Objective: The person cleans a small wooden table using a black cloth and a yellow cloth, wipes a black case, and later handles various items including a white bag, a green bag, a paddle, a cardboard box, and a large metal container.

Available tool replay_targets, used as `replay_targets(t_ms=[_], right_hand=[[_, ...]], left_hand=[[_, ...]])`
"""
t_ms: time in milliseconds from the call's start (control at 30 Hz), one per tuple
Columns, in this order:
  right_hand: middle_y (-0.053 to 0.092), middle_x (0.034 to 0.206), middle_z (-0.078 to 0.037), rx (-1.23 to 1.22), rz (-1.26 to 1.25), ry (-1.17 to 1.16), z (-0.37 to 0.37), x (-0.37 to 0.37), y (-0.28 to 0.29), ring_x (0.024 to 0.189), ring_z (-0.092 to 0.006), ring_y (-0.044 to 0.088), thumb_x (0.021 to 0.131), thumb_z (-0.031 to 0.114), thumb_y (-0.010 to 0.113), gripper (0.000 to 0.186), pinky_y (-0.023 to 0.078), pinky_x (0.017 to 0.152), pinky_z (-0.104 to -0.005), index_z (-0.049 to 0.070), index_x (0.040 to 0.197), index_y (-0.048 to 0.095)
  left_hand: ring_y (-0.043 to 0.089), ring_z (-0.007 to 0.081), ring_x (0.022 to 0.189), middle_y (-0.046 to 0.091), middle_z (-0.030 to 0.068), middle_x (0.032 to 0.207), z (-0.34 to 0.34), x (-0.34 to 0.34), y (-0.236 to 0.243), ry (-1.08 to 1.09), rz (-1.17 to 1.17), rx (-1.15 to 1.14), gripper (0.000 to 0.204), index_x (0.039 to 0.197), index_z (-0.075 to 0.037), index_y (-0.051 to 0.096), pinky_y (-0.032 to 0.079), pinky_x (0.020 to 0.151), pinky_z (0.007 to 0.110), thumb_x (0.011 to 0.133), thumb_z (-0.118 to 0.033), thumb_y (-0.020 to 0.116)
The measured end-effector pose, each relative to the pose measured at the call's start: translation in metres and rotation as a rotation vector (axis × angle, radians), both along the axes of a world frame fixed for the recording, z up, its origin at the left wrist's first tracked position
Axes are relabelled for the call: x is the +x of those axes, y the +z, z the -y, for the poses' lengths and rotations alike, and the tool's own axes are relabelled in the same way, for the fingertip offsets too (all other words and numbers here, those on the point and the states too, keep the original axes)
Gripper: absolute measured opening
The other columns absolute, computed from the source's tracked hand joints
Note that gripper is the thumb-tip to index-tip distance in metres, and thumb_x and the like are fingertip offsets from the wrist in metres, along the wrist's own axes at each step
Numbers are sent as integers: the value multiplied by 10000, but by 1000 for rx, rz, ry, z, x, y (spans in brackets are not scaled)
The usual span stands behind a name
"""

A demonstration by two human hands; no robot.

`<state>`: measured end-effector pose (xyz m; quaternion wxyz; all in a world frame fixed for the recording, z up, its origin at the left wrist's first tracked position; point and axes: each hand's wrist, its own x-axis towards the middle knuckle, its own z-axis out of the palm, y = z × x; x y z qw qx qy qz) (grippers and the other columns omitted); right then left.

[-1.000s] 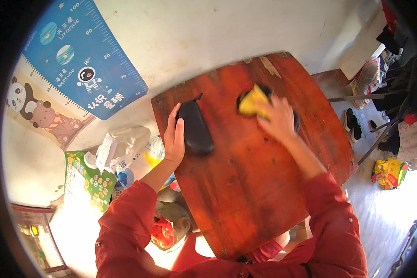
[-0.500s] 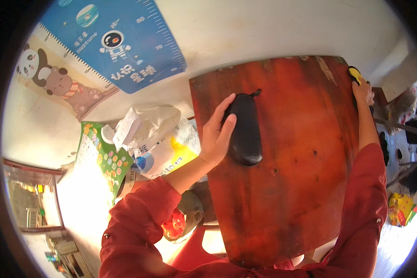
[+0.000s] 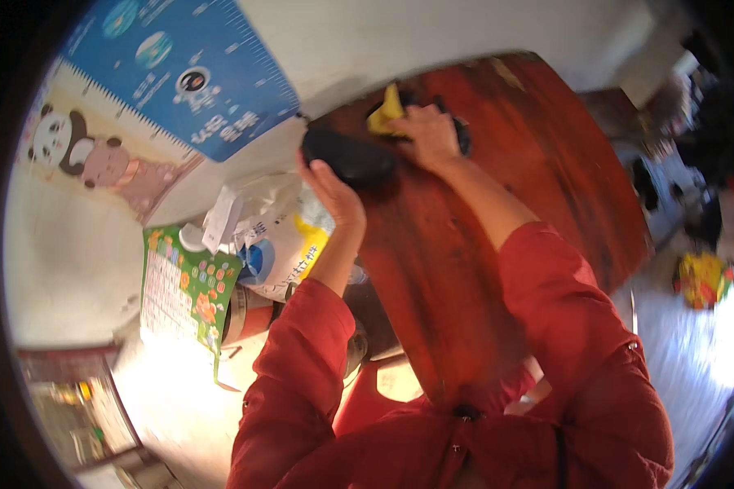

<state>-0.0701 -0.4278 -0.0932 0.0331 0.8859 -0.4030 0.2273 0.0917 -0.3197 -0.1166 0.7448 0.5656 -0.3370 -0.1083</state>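
My left hand (image 3: 336, 198) grips the side of a black oblong case (image 3: 355, 161), shaped like a glasses case, and holds it tilted at the table's far left edge. A small strap tip sticks out at its upper end. Close by on the right, my right hand (image 3: 432, 137) presses a yellow-and-black cloth (image 3: 387, 112) onto the reddish-brown wooden table (image 3: 497, 220). Dark parts of the cloth show on both sides of that hand, whose fingers are partly hidden and slightly blurred.
Left of the table are a white plastic bag (image 3: 281, 244) and a green printed sheet (image 3: 189, 277). A blue growth chart (image 3: 196, 73) hangs on the wall. A red stool (image 3: 359, 407) stands at the near left. A yellow package (image 3: 701, 279) lies on the floor at right.
My right hand has swept the cloth from the table's far right corner leftward to the far left part. My left hand has shifted the case left to the edge and turned it.
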Motion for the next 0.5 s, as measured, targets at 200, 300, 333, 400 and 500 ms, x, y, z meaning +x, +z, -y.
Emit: replay_targets(t_ms=[200, 300, 333, 400, 500], right_hand=[[558, 1091, -27, 37, 166, 167, -177, -67, 0, 1026, -277, 519, 660, 252, 813, 469, 437, 847, -441, 315, 1107, 686], [562, 1176, -42, 202, 83, 194, -253, -149, 14, 1089, -276, 517, 646, 240, 821, 577, 428, 867, -445, 327, 1196, 672], [567, 1211, -54, 239, 62, 207, -272, -179, 17, 1112, -277, 519, 644, 235, 820, 613, 425, 882, -447, 329, 1229, 664], [589, 1250, -99, 217, 86, 106, -292, -241, 19, 1113, -313, 558, 598, 188, 814, 655, 434, 908, -471, 313, 1228, 683], [587, 1252, -139, 107, 67, -468, -276, -320, -2, 1108, -361, 555, 604, 129, 783, 662, 448, 924, -503, 292, 1237, 679]], left_hand=[[452, 374, 1306, 403, 267, 1464, 15, 23, -17, -56, 101, -30, 622, 1446, 71, 355, 355, 1108, 411, 1049, -407, 384], [453, 397, 1308, 423, 285, 1448, 15, 9, -15, -54, 219, -1, 627, 1431, 85, 376, 350, 1112, 422, 1038, -402, 396], [438, 408, 1328, 414, 294, 1460, 16, 11, -16, -86, 233, 13, 612, 1432, 81, 382, 347, 1118, 428, 1034, -384, 399], [429, 408, 1338, 405, 296, 1469, 13, 4, -11, -110, 244, 45, 609, 1433, 81, 381, 343, 1123, 427, 1033, -379, 398], [415, 404, 1357, 390, 289, 1488, 7, 10, -7, -107, 268, 84, 602, 1437, 61, 392, 344, 1128, 420, 1033, -386, 399]])
